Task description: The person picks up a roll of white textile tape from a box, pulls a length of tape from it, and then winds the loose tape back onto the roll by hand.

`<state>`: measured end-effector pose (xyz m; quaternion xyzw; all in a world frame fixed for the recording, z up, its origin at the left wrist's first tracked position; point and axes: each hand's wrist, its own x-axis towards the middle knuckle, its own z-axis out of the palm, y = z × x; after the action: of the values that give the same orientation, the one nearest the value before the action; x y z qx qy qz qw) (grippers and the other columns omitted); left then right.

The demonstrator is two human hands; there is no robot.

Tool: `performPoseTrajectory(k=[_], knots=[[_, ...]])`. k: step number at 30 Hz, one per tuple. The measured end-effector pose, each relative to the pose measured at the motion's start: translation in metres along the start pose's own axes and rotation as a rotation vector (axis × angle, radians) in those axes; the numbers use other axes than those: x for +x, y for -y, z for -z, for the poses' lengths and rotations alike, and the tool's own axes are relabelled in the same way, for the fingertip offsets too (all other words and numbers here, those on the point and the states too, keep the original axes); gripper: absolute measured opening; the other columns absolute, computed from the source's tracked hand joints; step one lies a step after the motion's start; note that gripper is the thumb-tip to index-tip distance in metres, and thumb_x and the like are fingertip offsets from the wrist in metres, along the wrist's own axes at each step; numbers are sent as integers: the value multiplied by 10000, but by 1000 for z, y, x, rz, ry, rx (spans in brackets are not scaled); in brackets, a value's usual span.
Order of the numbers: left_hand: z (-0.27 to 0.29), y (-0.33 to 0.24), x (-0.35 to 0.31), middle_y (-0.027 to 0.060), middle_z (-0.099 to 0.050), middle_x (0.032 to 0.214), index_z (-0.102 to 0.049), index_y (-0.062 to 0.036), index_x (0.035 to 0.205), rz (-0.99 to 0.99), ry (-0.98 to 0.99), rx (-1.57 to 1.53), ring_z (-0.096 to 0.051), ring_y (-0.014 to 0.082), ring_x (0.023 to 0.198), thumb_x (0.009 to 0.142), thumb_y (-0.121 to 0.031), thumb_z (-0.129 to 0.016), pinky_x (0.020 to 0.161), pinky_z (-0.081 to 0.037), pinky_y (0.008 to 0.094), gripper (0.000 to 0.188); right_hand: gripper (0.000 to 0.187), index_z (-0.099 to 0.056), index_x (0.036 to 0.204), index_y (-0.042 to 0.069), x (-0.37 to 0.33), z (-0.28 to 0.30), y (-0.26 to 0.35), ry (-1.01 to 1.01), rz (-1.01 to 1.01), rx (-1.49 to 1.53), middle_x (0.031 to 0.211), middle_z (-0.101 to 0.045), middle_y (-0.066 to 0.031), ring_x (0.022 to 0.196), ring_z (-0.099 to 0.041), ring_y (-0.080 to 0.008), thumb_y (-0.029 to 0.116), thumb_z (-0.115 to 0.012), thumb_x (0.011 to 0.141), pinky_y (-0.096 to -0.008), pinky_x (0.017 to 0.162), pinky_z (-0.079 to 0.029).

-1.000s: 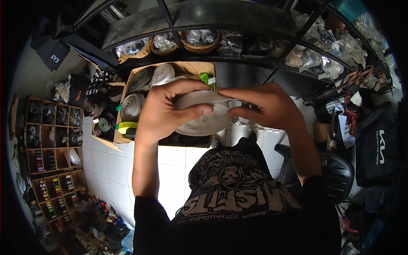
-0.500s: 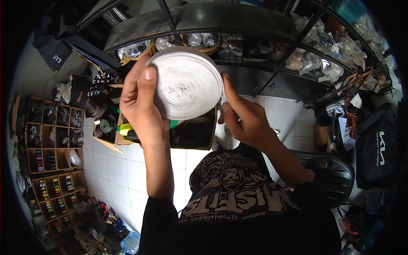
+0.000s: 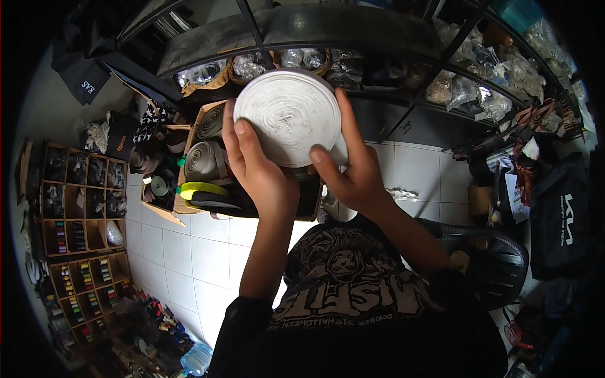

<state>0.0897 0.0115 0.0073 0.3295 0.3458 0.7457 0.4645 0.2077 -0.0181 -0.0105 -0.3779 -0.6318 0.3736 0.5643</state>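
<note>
Between my two hands I hold a large roll of white webbing (image 3: 287, 116), its flat coiled side facing up. My left hand (image 3: 258, 157) grips the roll's left edge, thumb on the coil and fingers behind it. On the right edge, my right hand (image 3: 353, 167) is wrapped round the rim with its thumb on the lower part of the coil. A short flap of the strip shows near the right palm. Below the roll stands a cardboard box (image 3: 183, 201) with grey webbing rolls (image 3: 203, 160) and a yellow-green roll (image 3: 201, 189); the hands and white roll hide part of it.
Dark metal shelving (image 3: 353, 28) with plastic-bagged goods crosses the far side. At left stands a wooden compartment rack (image 3: 82, 227) with thread spools. A black plastic chair (image 3: 504, 252) is at my right, near a hanging black bag (image 3: 561, 217). White floor tiles (image 3: 208, 252) lie below.
My right hand has moved from pinching at the roll's edge to gripping its side. My left hand has shifted right and lower on the roll, and more of the box shows.
</note>
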Motion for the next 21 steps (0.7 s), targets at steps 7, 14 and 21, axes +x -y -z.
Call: performPoseTrajectory(k=[7,14,21], knots=[[47,-22,38,110,-644,1019,-574,50,1150,151,640,474,-594,160,937,869,-269,-634,853,-453,272,430,648,-315,1432,69,8,50,3,307,-36,-236,1197,-602,-134,895,-652,-209,50,-552,829,-325,779,-497],[21,-26,41,70,-669,930,-641,33,1051,128,1167,734,-606,108,867,811,-123,-703,805,-459,222,292,602,-387,1405,158,9,58,-1,609,-22,-429,1026,-663,-160,794,-670,-261,56,-569,841,-354,723,-504],[14,-16,32,61,-686,861,-680,20,952,198,825,539,-615,94,750,769,-113,-744,705,-490,234,235,500,-447,1370,185,13,69,2,435,84,-447,830,-644,-172,588,-586,-229,186,-574,887,-357,605,-458]])
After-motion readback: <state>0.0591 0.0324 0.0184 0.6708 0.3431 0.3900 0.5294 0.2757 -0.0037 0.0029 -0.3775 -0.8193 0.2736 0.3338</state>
